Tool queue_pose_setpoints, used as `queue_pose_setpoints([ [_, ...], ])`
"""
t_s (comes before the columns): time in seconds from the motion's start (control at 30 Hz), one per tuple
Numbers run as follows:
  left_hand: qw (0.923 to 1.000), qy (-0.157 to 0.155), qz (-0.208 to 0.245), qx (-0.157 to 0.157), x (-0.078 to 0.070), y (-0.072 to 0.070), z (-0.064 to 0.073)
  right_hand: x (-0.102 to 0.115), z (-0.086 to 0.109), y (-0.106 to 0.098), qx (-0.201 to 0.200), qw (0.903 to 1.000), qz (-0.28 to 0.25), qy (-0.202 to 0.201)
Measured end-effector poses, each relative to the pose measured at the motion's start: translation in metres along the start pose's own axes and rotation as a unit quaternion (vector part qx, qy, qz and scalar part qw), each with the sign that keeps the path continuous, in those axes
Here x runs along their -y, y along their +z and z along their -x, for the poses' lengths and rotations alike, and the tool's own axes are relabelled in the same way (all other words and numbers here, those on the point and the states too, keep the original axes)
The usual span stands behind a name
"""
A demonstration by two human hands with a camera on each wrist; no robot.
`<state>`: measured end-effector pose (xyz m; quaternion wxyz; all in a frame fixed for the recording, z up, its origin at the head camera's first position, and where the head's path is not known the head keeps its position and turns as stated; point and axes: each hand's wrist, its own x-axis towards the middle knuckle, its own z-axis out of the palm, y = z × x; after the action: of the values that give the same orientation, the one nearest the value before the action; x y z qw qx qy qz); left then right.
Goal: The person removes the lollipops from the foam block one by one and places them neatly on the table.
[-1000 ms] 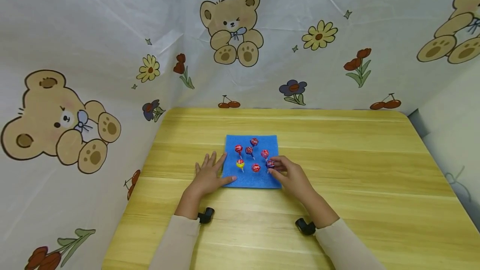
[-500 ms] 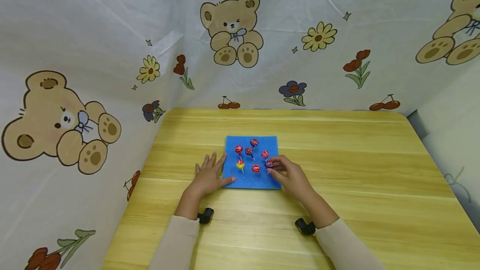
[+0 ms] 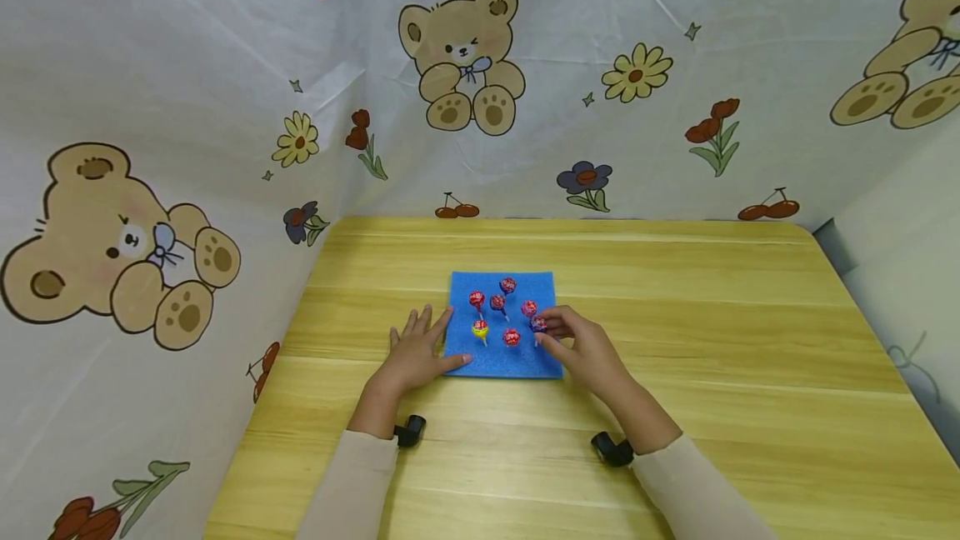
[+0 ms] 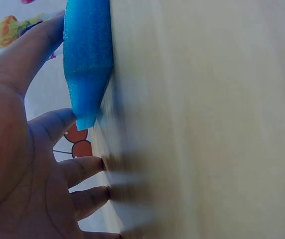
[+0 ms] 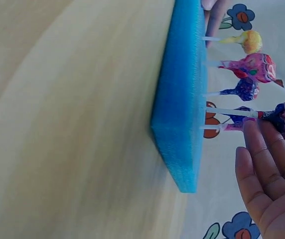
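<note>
Lollipops (image 3: 498, 302) stand heads-up on their sticks in a blue foam block (image 3: 502, 366), presumably because the foam grips each stick and leaves the wrapped heads easy to reach. The block lies flat on the counter (image 3: 720, 340). The left hand (image 3: 414, 357) is spread, thumb over the block's near left corner, index fingertip at its left edge, the other fingers on the counter; this looks meant to steady the block. The right hand (image 3: 588, 354) pinches a dark purple lollipop (image 3: 537, 324) by its wrapped head between thumb and fingers, likely to control the stick, whose lower end meets the foam; how deep it sits, I cannot tell. That lollipop is at the right hand's fingertips, near the block's right edge, with a pink lollipop (image 3: 529, 307) just behind it.
</note>
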<state>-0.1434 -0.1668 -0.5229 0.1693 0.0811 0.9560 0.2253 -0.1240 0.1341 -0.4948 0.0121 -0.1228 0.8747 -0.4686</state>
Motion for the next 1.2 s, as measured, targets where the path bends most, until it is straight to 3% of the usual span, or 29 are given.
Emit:
queue_pose_setpoints([
  [0.43,1.0000,0.004,0.000,-0.001,0.000,-0.001,0.001,0.000,0.001,-0.006,-0.006,0.9999,-0.012,0.005],
  [1.2,1.0000,0.005,0.003,0.001,-0.001,-0.002,0.002,-0.023,0.003,-0.018,-0.037,0.9982,0.003,0.048],
])
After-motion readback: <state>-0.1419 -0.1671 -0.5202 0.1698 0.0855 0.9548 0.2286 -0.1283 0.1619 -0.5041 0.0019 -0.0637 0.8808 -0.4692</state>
